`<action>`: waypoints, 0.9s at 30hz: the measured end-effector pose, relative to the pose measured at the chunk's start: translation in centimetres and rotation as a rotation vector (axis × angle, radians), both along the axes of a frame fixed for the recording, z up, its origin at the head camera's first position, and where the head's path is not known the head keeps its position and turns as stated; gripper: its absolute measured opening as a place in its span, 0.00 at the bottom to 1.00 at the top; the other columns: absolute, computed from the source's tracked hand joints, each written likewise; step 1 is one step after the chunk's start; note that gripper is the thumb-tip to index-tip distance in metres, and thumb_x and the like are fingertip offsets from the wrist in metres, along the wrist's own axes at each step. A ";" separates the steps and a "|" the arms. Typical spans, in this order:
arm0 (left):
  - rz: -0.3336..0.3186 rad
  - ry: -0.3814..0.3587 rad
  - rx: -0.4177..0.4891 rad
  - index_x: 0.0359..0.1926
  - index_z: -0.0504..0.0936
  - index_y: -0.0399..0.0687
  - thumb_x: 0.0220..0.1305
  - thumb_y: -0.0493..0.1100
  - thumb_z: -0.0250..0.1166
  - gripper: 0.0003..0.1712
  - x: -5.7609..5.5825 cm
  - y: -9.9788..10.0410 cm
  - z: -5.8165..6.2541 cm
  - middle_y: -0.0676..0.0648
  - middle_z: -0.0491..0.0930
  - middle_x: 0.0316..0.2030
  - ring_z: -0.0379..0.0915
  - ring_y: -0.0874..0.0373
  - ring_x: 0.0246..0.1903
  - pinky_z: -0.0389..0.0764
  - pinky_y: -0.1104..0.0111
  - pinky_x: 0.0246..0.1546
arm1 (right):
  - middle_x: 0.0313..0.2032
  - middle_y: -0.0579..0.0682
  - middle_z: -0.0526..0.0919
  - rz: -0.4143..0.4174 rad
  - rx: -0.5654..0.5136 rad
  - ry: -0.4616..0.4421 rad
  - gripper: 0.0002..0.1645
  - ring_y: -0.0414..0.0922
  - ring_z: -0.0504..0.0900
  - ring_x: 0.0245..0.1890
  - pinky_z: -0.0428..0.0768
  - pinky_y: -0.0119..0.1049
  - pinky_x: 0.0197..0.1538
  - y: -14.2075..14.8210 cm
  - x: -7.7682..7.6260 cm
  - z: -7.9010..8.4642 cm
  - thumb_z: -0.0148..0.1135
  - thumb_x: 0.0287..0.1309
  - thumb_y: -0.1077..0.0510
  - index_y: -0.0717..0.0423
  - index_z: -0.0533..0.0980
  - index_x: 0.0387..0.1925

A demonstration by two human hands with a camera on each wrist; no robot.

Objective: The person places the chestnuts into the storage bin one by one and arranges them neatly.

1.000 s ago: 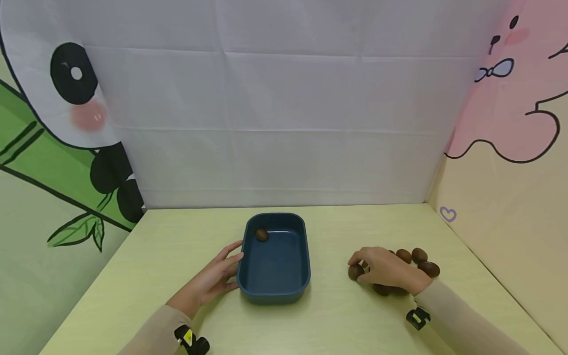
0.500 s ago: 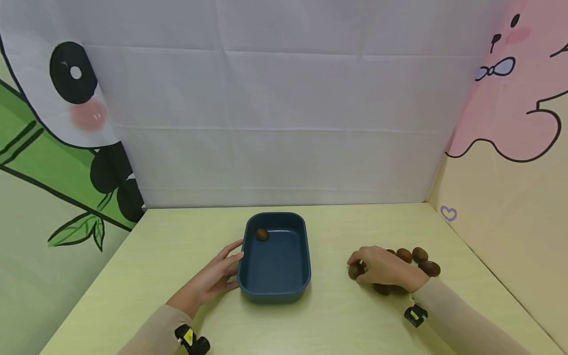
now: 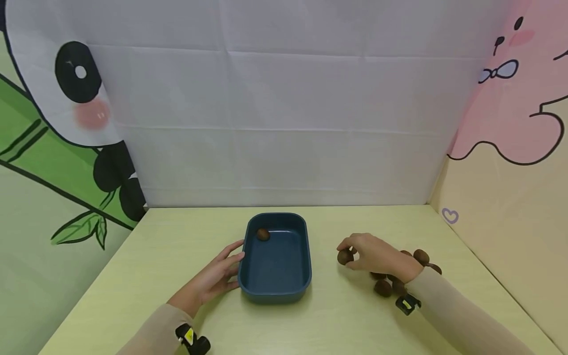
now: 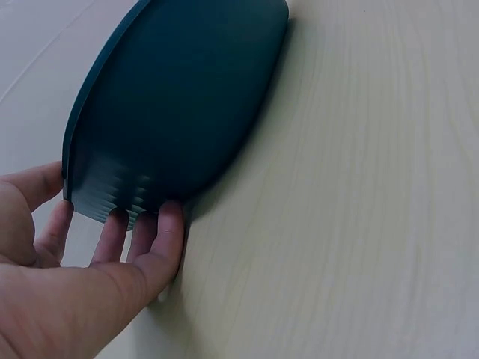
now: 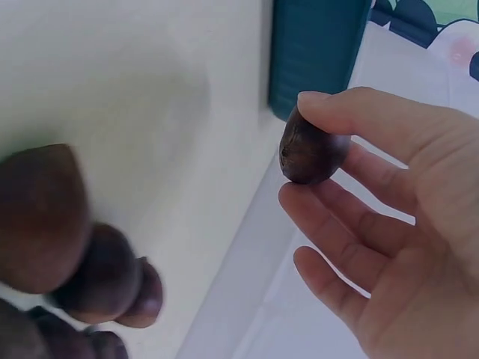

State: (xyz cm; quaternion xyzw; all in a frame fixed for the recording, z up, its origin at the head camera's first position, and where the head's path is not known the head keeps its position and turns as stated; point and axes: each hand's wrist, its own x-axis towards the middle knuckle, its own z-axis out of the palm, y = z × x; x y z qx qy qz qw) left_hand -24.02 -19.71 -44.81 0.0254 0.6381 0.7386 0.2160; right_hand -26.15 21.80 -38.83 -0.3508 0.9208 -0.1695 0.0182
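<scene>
A dark blue rectangular box [image 3: 275,266] stands on the table with one brown chestnut [image 3: 263,234] in its far left corner. My left hand [image 3: 213,282] rests its fairly straight fingertips against the box's left side; the left wrist view shows the fingers [image 4: 171,232] along the outer wall. Between thumb and fingers of my right hand [image 3: 377,255] a chestnut [image 5: 310,153] is pinched, held just above the table to the right of the box. Several more chestnuts [image 3: 383,288] lie in a group under and behind the right hand, partly hidden by it.
The pale wooden table [image 3: 195,231] is bounded by a white cloth backdrop [image 3: 284,123] at the back. Patterned side panels with a panda on the left and a pink figure [image 3: 506,113] on the right flank it.
My right hand has lifted the chestnut and moved a little up and left, away from the group, uncovering more chestnuts near the wrist. The left hand and the box stay put.
</scene>
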 end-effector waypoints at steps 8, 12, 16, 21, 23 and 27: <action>0.001 0.000 -0.003 0.79 0.47 0.60 0.76 0.54 0.56 0.39 0.1 0.1 0.0 0.36 0.66 0.69 0.72 0.47 0.62 0.76 0.55 0.53 | 0.41 0.44 0.81 0.040 -0.028 0.070 0.20 0.39 0.81 0.39 0.79 0.41 0.48 -2.8 -0.6 2.1 0.73 0.57 0.58 0.56 0.82 0.52; 0.003 0.002 -0.008 0.79 0.47 0.59 0.77 0.53 0.56 0.39 0.1 0.1 0.0 0.37 0.68 0.68 0.73 0.48 0.61 0.76 0.55 0.52 | 0.41 0.43 0.82 0.061 -0.059 0.088 0.21 0.39 0.81 0.40 0.79 0.40 0.48 -4.6 -0.9 2.9 0.73 0.58 0.57 0.55 0.82 0.53; 0.008 0.001 -0.014 0.79 0.47 0.59 0.76 0.54 0.56 0.39 0.2 0.1 0.0 0.38 0.70 0.66 0.74 0.50 0.59 0.76 0.55 0.52 | 0.42 0.45 0.82 0.083 -0.072 0.105 0.21 0.41 0.82 0.40 0.79 0.38 0.46 -6.7 -1.2 3.6 0.72 0.59 0.56 0.57 0.82 0.53; 0.010 -0.005 -0.009 0.79 0.47 0.59 0.77 0.53 0.56 0.39 0.1 0.1 0.1 0.38 0.71 0.65 0.73 0.48 0.60 0.76 0.55 0.52 | 0.45 0.46 0.82 0.103 -0.084 0.091 0.22 0.42 0.82 0.41 0.79 0.36 0.44 -9.4 -1.7 4.1 0.72 0.60 0.54 0.56 0.81 0.55; 0.007 -0.006 -0.003 0.79 0.47 0.59 0.77 0.53 0.55 0.39 0.1 0.0 0.1 0.38 0.71 0.65 0.73 0.48 0.60 0.76 0.54 0.53 | 0.44 0.46 0.83 0.113 -0.092 0.081 0.22 0.41 0.81 0.40 0.79 0.35 0.44 -10.5 -2.0 4.2 0.71 0.61 0.54 0.56 0.81 0.55; -0.001 -0.006 -0.004 0.79 0.46 0.59 0.77 0.53 0.55 0.39 0.0 0.0 0.1 0.38 0.71 0.65 0.73 0.48 0.61 0.75 0.54 0.53 | 0.44 0.45 0.83 0.124 -0.089 0.067 0.22 0.39 0.80 0.38 0.78 0.34 0.43 -12.7 -2.9 4.4 0.71 0.61 0.53 0.56 0.81 0.55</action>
